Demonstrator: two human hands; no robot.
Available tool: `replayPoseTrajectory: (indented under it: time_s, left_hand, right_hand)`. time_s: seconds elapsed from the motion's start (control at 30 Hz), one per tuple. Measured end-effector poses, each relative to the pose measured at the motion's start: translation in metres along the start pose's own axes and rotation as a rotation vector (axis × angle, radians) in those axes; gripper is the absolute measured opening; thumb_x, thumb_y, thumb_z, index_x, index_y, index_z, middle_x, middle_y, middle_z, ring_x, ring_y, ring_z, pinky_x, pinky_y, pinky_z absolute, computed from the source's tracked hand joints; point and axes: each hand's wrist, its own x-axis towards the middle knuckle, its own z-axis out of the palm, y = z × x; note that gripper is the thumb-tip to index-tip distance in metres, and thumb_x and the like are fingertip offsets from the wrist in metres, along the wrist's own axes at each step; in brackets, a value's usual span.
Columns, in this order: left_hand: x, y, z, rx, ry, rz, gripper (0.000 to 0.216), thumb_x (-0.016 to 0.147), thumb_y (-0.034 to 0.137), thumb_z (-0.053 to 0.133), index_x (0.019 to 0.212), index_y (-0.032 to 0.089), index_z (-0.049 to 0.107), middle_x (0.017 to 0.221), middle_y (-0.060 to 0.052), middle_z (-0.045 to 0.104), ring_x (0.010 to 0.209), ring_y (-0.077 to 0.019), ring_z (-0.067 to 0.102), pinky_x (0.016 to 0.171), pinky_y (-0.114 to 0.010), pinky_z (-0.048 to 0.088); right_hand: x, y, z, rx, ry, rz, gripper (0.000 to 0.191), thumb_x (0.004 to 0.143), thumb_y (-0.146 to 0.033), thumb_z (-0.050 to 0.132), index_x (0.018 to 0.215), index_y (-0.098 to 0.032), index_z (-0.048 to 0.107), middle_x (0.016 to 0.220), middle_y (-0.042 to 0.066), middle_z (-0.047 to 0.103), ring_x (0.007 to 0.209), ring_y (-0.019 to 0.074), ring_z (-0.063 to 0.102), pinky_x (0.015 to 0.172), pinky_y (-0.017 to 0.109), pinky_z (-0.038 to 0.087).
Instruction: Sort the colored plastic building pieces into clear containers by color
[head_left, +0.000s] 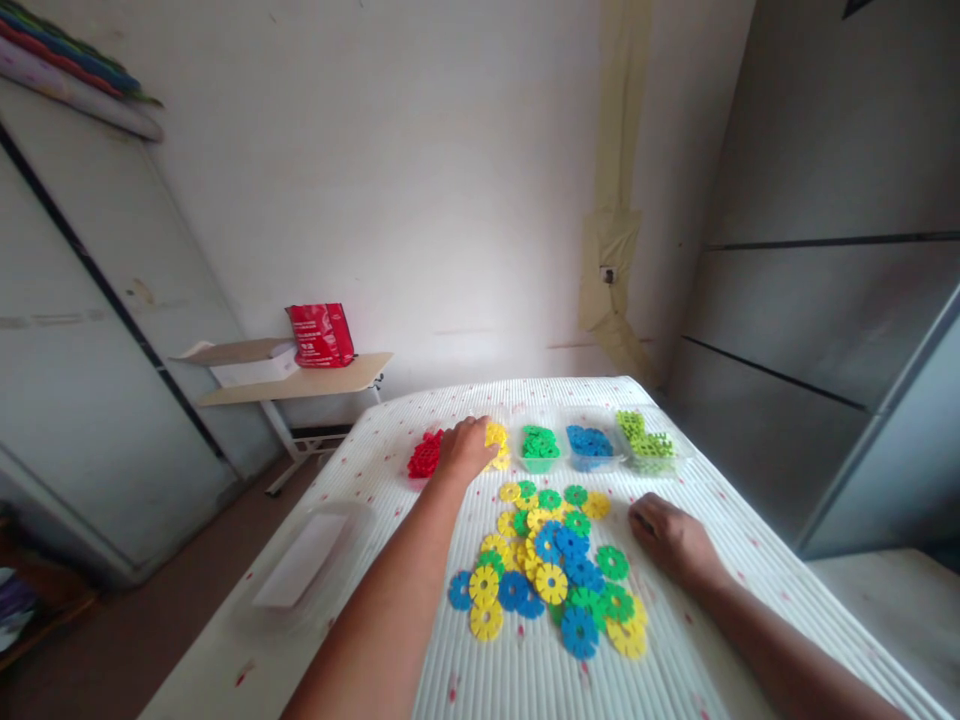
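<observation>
My left hand [466,448] reaches over the clear container of yellow pieces [496,445]; its fingertips are hidden, so I cannot see what they hold. My right hand [670,535] rests on the table with its fingers curled, to the right of a loose pile. That pile mixes yellow notched discs [551,583], blue notched discs [580,632] and green notched discs [613,562], some overlapping. Along the back stand more clear containers: red pieces [426,456], green pieces [539,445], blue pieces [590,442] and light green pieces [643,437].
A clear plastic lid or tray [341,570] lies at the left of the ribbed white tablecloth [450,690]. Beyond it, a small side table [330,378] carries a red bag [321,335] and a white box [255,368]. Grey cabinets [810,300] stand on the right.
</observation>
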Motion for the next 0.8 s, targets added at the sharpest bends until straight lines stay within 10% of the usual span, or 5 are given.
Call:
replayPoseTrajectory:
  time_s: [0.5, 0.8]
  left_hand:
    - [-0.122, -0.013, 0.054, -0.07, -0.047, 0.014, 0.02, 0.083, 0.02, 0.045, 0.092, 0.023, 0.062, 0.089, -0.002, 0.063, 0.087, -0.0152, 0.058, 0.074, -0.023, 0.04]
    - [-0.125, -0.03, 0.073, -0.287, 0.014, -0.019, 0.026, 0.08, 0.011, 0.043, 0.092, 0.022, 0.063, 0.091, -0.001, 0.061, 0.09, -0.0132, 0.057, 0.081, -0.023, 0.041]
  right_hand:
    - [0.001, 0.0, -0.004, 0.041, -0.053, 0.008, 0.026, 0.084, -0.025, 0.033, 0.072, -0.02, 0.056, 0.076, 0.004, 0.06, 0.067, 0.0146, 0.058, 0.06, 0.023, 0.041]
    - [0.031, -0.026, -0.003, 0.167, -0.063, -0.056, 0.025, 0.083, -0.022, 0.04, 0.098, -0.021, 0.06, 0.104, 0.006, 0.064, 0.084, 0.0171, 0.063, 0.072, 0.026, 0.047]
